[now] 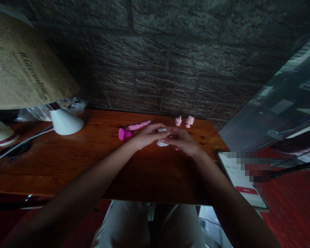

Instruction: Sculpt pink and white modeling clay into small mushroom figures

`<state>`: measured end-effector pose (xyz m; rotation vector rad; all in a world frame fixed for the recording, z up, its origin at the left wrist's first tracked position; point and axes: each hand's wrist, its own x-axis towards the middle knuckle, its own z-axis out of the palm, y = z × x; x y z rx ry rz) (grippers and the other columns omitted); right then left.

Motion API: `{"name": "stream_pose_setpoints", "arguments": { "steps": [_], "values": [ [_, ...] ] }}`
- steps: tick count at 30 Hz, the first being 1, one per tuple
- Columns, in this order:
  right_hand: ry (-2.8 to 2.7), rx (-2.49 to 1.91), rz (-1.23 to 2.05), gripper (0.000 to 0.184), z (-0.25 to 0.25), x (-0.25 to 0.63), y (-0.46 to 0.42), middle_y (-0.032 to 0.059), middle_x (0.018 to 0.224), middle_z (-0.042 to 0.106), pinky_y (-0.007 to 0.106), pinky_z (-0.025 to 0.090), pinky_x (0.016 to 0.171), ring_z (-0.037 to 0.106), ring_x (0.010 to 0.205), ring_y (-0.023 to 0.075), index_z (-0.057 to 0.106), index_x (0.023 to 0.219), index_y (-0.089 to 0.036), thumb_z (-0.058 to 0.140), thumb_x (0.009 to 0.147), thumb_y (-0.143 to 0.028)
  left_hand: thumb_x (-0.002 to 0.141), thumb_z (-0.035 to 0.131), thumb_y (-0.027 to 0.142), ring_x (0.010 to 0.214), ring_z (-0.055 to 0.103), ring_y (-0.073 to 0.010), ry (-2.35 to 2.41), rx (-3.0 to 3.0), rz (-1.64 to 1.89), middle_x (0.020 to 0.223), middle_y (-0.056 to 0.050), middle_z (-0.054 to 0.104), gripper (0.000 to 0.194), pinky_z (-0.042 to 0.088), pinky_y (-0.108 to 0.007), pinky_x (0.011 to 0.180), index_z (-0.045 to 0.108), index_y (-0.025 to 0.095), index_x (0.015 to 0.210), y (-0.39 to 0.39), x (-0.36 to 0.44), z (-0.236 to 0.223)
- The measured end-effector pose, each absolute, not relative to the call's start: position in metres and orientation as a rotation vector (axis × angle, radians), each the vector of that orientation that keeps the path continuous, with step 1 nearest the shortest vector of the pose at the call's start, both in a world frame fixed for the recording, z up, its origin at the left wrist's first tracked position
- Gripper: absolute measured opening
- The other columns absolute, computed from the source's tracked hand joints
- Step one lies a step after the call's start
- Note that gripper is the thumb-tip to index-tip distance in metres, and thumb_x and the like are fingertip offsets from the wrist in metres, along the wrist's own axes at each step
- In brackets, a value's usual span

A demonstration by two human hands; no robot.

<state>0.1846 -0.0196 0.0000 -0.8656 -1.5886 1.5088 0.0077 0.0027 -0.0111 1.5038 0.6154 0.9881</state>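
Note:
Over the wooden table [93, 162], my left hand [149, 135] and my right hand [184, 140] meet around a small white lump [162, 143] that looks like modelling clay. The fingers of both hands are closed on it, and they hide part of its shape. Left of my left hand lies a magenta clay-like piece [122, 134] with a wide end. Just behind that piece stretches a lighter pink strip [139, 125]. Past my right hand stand two small pale pink figures: a rounded one [178, 121] and a goblet-shaped one [189, 121].
A lamp with a white base [67, 124] and a large printed paper shade [23, 69] stands at left, beside a white cup [0, 131] and a cable. At the right table edge lies a phone-like device [240, 182]. A dark brick-patterned wall [144, 55] rises behind.

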Motion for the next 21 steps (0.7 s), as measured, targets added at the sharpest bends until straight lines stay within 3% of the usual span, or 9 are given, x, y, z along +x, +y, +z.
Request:
{"name": "stream_pose_setpoints", "arguments": {
  "steps": [5,8,16,21],
  "values": [
    [-1.604,-0.807,1.577,0.04,0.002,0.191,-0.02,-0.0026,0.08,0.068,0.016,0.022,0.033,0.034,0.043,0.0016,0.068,0.113,-0.02,0.08,0.075,-0.03,0.074,0.079,0.049,0.088,0.066,-0.0177,0.499,1.328,0.89,0.097,-0.008,0.071,0.041,0.051,-0.029,0.076,0.072,0.02,0.101,0.002,0.003,-0.011],
    [-1.588,-0.775,1.65,0.041,0.003,0.193,-0.021,-0.0046,0.076,0.066,0.016,0.02,0.033,0.031,0.042,0.0013,0.068,0.113,-0.022,0.08,0.075,-0.03,0.072,0.082,0.046,0.096,0.068,-0.0217,0.443,1.298,0.848,0.103,-0.01,0.072,0.042,0.053,-0.032,0.081,0.073,0.022,0.104,0.003,-0.001,-0.011],
    [-1.623,-0.85,1.5,0.041,0.004,0.189,-0.023,-0.0009,0.086,0.069,0.014,0.028,0.037,0.047,0.053,0.0043,0.07,0.108,-0.022,0.083,0.071,-0.03,0.069,0.083,0.037,0.082,0.062,-0.0138,0.58,1.499,1.048,0.089,-0.002,0.067,0.035,0.048,-0.026,0.073,0.069,0.017,0.094,0.006,0.002,-0.012],
    [-1.698,-0.826,1.457,0.036,0.005,0.188,-0.023,-0.0011,0.084,0.069,0.014,0.029,0.037,0.046,0.053,0.0047,0.071,0.107,-0.023,0.081,0.074,-0.033,0.067,0.085,0.034,0.089,0.064,-0.0165,0.549,1.479,1.029,0.095,-0.005,0.069,0.036,0.049,-0.029,0.078,0.072,0.017,0.096,0.007,0.002,-0.013]
  ]
}}
